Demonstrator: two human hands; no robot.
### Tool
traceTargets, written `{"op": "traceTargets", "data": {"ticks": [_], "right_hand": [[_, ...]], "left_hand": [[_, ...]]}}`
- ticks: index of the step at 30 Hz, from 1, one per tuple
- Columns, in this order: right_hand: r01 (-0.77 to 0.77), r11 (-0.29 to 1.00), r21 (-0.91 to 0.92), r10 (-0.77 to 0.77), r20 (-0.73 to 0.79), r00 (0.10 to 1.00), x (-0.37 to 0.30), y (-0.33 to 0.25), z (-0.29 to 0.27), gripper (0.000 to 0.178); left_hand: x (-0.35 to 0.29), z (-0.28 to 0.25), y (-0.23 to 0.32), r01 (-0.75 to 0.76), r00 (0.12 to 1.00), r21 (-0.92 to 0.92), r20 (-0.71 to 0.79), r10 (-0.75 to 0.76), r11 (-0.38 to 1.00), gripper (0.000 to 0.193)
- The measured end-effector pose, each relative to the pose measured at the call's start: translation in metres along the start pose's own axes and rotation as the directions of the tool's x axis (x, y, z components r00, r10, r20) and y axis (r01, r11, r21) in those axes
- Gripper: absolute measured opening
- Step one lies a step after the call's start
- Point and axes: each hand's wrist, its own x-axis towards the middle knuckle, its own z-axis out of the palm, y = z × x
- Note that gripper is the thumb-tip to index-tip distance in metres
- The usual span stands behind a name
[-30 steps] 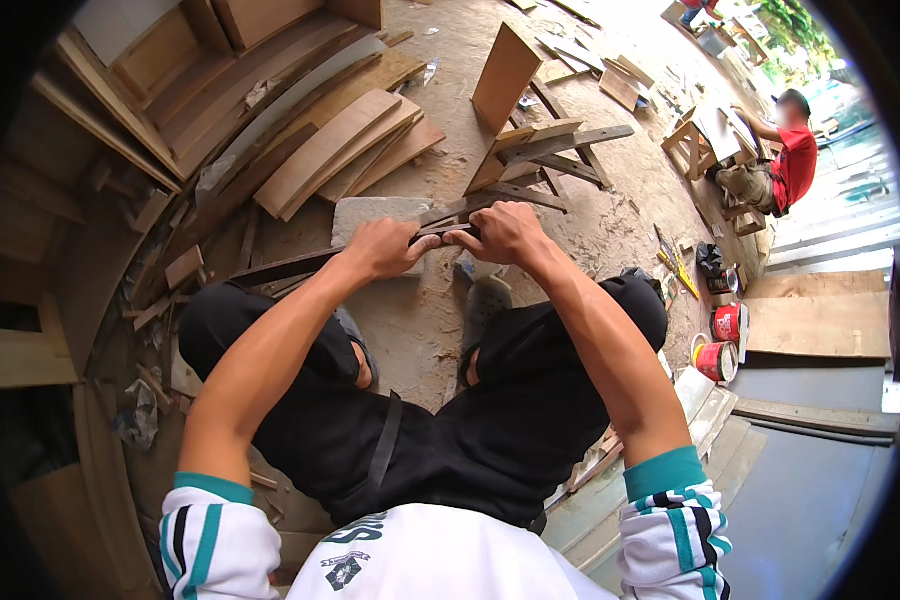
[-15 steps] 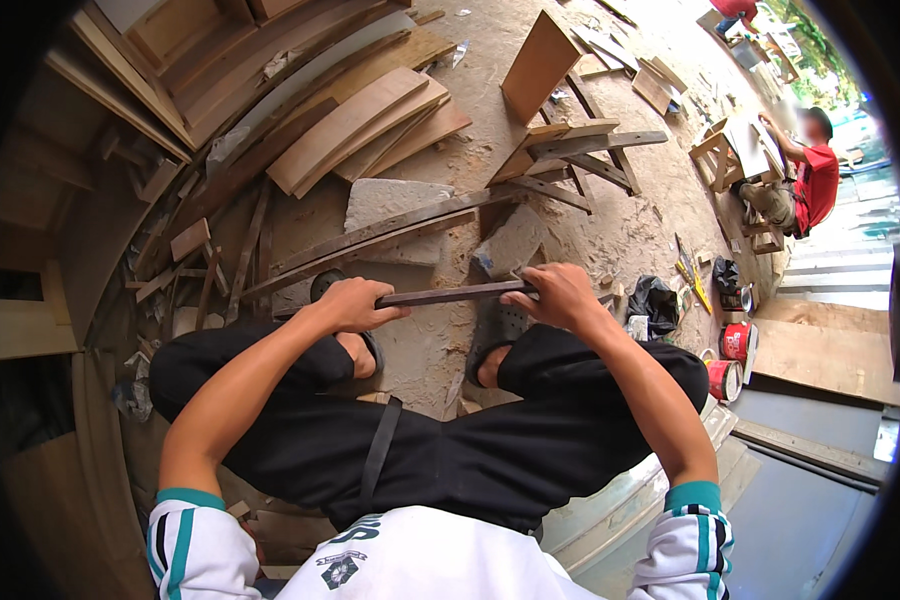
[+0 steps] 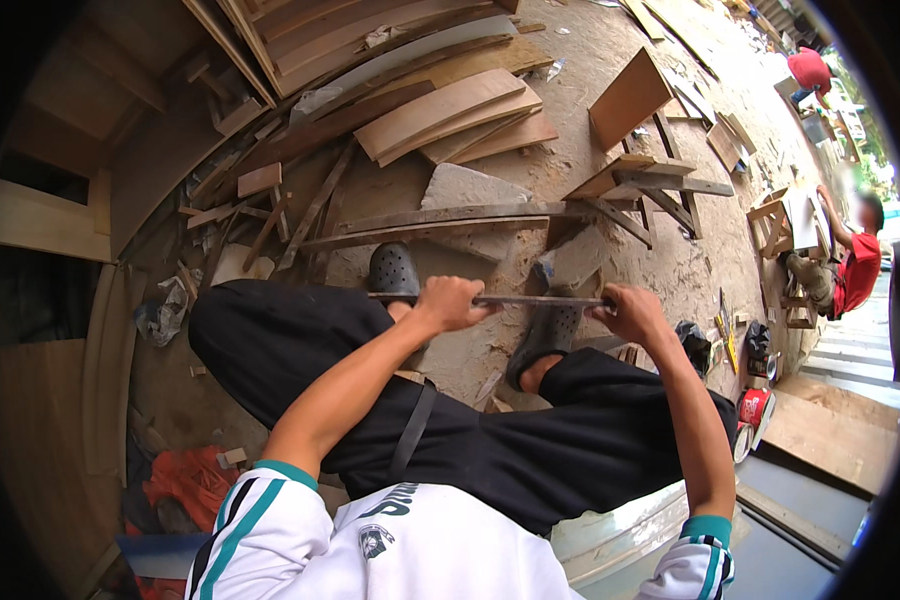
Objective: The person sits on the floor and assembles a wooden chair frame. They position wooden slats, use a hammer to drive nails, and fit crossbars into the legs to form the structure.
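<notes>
A thin, dark wooden strip (image 3: 542,301) lies crosswise above the gap between my feet. My left hand (image 3: 452,304) is closed around it left of its middle, and a short length sticks out beyond that hand. Near the strip's right end, my right hand (image 3: 632,312) grips it with curled fingers. The strip is nearly level and seen almost on edge. Below it are my dark clogs, the left clog (image 3: 394,266) and the right clog (image 3: 548,338). Just beyond them, long wooden bars (image 3: 440,219) lie in front of a pale concrete slab (image 3: 475,186).
Curved boards (image 3: 452,112) are stacked far left of centre. A wooden frame (image 3: 660,182) with a brown panel stands at the far right. Red cans (image 3: 754,412) and a black bag (image 3: 692,346) sit beside my right knee. A person in red (image 3: 858,268) works farther right.
The view has swung left, so the surroundings appear farther right and lower. Both hands still hold the strip, which now looks thinner and tips slightly down to the right.
</notes>
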Motion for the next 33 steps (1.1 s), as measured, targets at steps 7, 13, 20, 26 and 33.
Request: {"op": "traceTargets", "data": {"ticks": [7,13,20,26,33], "right_hand": [[-0.059,0.998,0.032,0.060,-0.021,0.998,0.002,-0.022,-0.010,0.043],[-0.088,0.986,0.144,0.091,-0.016,0.996,0.005,-0.014,0.010,0.049],[-0.134,0.951,0.280,0.119,0.070,0.990,0.009,-0.024,0.027,0.056],[-0.001,0.973,0.232,0.030,-0.122,0.992,0.007,-0.004,0.060,0.052],[0.075,0.978,0.196,-0.008,-0.323,0.946,0.005,-0.011,0.078,0.044]], "left_hand": [[0.009,-0.055,-0.008,0.075,0.990,0.093,0.116,-0.086,0.993,0.057],[0.019,-0.068,0.003,0.118,0.985,0.084,0.115,-0.127,0.989,0.053],[0.019,-0.057,-0.005,0.136,0.952,0.084,0.263,-0.154,0.987,0.059],[0.029,-0.038,0.014,0.022,0.938,0.046,0.344,-0.037,0.999,0.058],[0.045,-0.025,0.054,-0.022,0.937,0.004,0.348,0.019,1.000,0.055]]}}
